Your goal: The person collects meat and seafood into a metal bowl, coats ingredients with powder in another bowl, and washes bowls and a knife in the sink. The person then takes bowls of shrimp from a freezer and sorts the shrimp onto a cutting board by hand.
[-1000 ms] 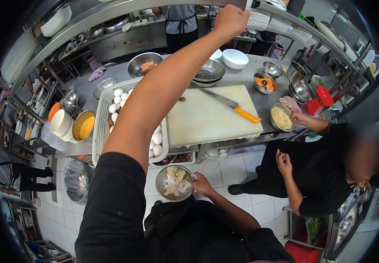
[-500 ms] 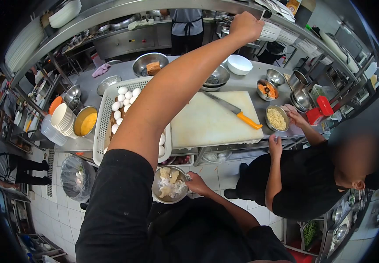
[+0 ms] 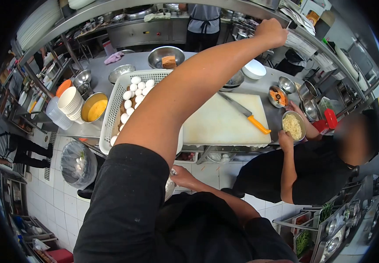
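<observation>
My left hand (image 3: 271,33) is raised to the overhead steel shelf, its fingers closed in a fist near hanging paper slips (image 3: 301,46). What it grips, if anything, I cannot make out. Low down, my right hand (image 3: 182,176) grips the edge of a metal bowl (image 3: 170,188) holding white, floury pieces. My left arm hides most of that bowl. Beneath the raised arm, a knife (image 3: 246,115) with a yellow handle lies on a white cutting board (image 3: 215,127). A plastic basket (image 3: 109,115) of white eggs (image 3: 128,104) stands to the left, partly covered by my arm.
A co-worker on the right holds a bowl of pale shredded food (image 3: 292,126). The steel shelf (image 3: 154,5) crosses above the counter. Stacked cups (image 3: 70,103) and a pot of yellow liquid (image 3: 95,108) stand left. A lined bin (image 3: 79,164) is on the floor.
The view has shifted, and my left arm now covers most of the metal bowl in my right hand. The co-worker has lifted the shredded-food bowl and brought a hand onto it.
</observation>
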{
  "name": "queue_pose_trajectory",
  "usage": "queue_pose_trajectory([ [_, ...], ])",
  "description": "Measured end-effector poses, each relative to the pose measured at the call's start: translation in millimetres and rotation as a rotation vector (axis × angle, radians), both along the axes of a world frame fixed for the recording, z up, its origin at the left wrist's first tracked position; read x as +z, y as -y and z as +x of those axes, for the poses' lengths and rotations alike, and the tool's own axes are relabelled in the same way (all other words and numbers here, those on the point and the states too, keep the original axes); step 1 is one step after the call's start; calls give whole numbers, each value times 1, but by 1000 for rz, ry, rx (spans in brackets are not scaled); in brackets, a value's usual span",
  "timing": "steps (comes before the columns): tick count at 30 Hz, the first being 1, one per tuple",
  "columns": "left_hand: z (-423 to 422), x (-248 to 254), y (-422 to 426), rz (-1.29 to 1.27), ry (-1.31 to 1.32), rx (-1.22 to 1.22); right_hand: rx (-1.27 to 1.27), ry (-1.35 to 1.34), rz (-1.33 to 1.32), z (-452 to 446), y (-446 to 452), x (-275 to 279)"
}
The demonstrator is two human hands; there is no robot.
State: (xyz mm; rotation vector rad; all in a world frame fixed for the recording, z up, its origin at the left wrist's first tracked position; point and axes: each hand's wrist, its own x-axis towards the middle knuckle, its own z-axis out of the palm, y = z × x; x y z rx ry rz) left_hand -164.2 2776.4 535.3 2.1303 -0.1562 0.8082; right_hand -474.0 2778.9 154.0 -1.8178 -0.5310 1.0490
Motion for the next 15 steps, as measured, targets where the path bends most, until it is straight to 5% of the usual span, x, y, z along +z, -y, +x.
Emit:
queue_pose_trajectory([
  [6,-6,4,7,-4,-16,49,37,102,203,-5,-26,-32],
  [15,-5,4,11,-8,-21,83,33,195,268,-3,-27,-2],
])
